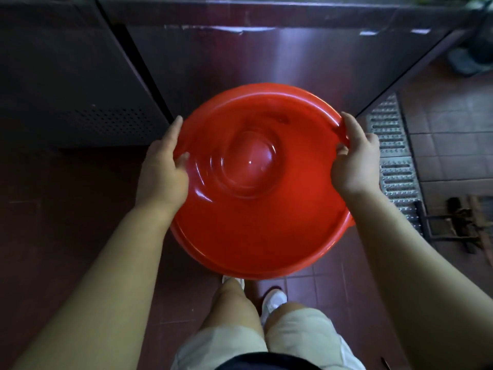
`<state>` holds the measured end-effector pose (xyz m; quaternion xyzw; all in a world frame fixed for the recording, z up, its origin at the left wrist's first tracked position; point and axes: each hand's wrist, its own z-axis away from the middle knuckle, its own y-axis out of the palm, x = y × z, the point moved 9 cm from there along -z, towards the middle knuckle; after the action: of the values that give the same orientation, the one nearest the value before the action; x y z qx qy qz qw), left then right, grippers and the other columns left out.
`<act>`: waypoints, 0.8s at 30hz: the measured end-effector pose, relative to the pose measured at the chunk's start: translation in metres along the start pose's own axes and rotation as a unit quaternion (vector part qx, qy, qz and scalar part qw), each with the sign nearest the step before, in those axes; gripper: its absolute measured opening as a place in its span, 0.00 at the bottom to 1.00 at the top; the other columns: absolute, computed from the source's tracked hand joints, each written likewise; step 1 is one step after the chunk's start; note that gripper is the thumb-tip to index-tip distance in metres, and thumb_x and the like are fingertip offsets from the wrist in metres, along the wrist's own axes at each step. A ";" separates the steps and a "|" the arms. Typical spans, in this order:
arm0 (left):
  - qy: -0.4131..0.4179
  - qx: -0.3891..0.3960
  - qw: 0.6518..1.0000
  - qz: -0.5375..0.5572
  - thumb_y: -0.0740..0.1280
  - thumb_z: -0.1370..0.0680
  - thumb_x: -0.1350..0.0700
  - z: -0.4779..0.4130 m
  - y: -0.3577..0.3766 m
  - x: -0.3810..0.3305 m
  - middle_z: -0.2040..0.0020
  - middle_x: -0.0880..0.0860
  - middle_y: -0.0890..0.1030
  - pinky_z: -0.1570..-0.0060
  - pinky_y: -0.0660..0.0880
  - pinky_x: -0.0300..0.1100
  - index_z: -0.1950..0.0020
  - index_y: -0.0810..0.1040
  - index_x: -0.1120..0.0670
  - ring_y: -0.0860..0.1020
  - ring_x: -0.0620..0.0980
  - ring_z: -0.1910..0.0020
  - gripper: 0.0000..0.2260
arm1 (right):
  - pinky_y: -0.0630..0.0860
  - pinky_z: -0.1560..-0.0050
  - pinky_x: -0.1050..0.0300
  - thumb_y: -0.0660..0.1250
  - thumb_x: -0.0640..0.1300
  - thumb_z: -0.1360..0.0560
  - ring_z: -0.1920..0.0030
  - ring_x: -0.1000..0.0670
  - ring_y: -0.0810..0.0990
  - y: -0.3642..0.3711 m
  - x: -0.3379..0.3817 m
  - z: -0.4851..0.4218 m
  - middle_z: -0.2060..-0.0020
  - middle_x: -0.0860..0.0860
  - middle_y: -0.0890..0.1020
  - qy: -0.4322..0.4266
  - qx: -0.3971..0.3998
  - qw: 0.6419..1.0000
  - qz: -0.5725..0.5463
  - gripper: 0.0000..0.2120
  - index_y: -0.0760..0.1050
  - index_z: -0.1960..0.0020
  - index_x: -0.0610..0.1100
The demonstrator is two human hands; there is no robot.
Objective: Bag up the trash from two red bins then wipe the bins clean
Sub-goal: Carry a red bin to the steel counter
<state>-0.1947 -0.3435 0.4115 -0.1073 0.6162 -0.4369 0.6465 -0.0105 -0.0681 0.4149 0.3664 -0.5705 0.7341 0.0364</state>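
A red bin (256,222), perhaps only its lid given the blur, is gripped at opposite edges by the left hand (162,172) and right hand (354,158), so that it is kept balanced.

Glossy red round bin (256,222), seen end-on, held aloft by rim, both sides.
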 end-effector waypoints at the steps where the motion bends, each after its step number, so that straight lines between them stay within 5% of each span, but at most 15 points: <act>1: 0.008 -0.010 1.000 0.006 0.59 0.19 0.57 0.010 -0.006 -0.009 0.31 0.50 0.66 0.41 0.61 0.39 0.25 0.56 0.39 0.65 0.43 0.35 0.25 | 0.65 0.33 0.46 0.56 0.36 0.23 0.39 0.39 0.70 -0.015 0.003 0.006 0.41 0.42 0.69 -0.006 -0.014 1.000 -0.010 0.27 0.65 0.28 0.57; 5: 0.028 -0.064 0.997 0.027 0.61 0.19 0.56 0.052 -0.026 -0.042 0.29 0.51 0.67 0.35 0.63 0.43 0.26 0.61 0.44 0.66 0.49 0.31 0.23 | 0.64 0.34 0.45 0.56 0.35 0.23 0.39 0.39 0.69 -0.070 0.006 0.028 0.41 0.40 0.69 -0.025 -0.053 0.998 -0.039 0.25 0.67 0.30 0.53; 11: 0.062 -0.112 0.989 0.076 0.61 0.20 0.54 0.108 -0.038 -0.090 0.39 0.50 0.74 0.39 0.71 0.53 0.34 0.70 0.47 0.73 0.49 0.41 0.14 | 0.63 0.36 0.45 0.56 0.38 0.22 0.39 0.39 0.67 -0.158 0.006 0.060 0.40 0.41 0.69 -0.044 -0.099 0.993 -0.057 0.21 0.68 0.32 0.53; 24: 0.172 -0.183 0.958 0.137 0.62 0.21 0.56 0.172 -0.105 -0.223 0.43 0.46 0.76 0.43 0.70 0.43 0.39 0.72 0.46 0.75 0.46 0.45 0.12 | 0.63 0.38 0.46 0.57 0.37 0.23 0.38 0.38 0.68 -0.327 0.044 0.099 0.40 0.42 0.70 -0.084 -0.220 0.965 -0.110 0.23 0.68 0.32 0.55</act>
<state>-0.0556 -0.3193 0.6768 -0.0619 0.7962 -0.2360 0.5537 0.1604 -0.0567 0.7133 0.4704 -0.6755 0.5481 0.1486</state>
